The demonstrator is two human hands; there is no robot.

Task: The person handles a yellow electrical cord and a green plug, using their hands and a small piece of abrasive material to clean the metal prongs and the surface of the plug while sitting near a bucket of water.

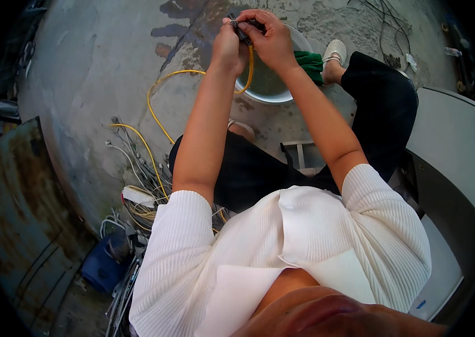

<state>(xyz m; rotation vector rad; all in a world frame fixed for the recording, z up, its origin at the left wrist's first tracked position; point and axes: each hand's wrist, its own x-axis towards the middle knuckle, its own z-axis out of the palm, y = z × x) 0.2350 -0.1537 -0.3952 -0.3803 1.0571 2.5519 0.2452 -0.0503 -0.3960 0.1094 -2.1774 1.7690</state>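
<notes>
At the top of the head view, my left hand [228,48] and my right hand [271,42] are closed together on a small dark connector [243,35]. A yellow cable [250,64] hangs from it, loops to the left and runs down past my left leg. Just beneath my hands stands a round metal basin [266,98] holding murky liquid, with a green cloth [309,66] at its right side. Parts of the connector are hidden by my fingers.
A tangle of pale and yellow cables [139,163], a white block [137,195] and a blue container [105,261] lie at left, near a rusty metal panel [24,213]. A grey panel [448,140] is at right. Black wires [394,33] lie on the stained concrete floor [91,67].
</notes>
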